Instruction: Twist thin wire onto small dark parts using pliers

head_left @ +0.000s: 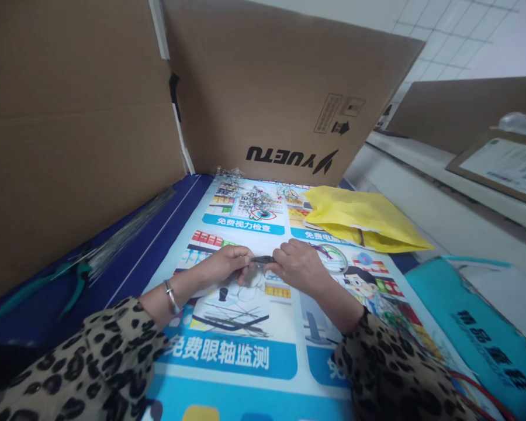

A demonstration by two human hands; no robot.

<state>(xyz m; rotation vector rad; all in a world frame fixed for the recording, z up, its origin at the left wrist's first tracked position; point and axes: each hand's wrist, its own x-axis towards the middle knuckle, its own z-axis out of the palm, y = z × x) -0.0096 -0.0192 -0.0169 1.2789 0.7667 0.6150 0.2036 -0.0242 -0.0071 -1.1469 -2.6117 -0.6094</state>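
Over the printed mat (284,327), my left hand (230,263) and my right hand (300,266) are close together. Between them runs a short, dark, slender piece (262,259), its left end pinched by my left fingers and its right end gripped by my right. Its exact kind is too blurred to make out. Just right of my right hand lies a coiled ring of pale wire (339,260) with purple strands. Below my hands, thin dark strips (232,320) show on the mat; I cannot tell whether they are loose or printed.
Teal-handled pliers (76,286) and a bundle of thin wires (134,234) lie at left. Wire tangles (256,202) sit at the back, before a cardboard panel (284,88). A yellow bag (363,216) and a teal bag (473,327) are on the right.
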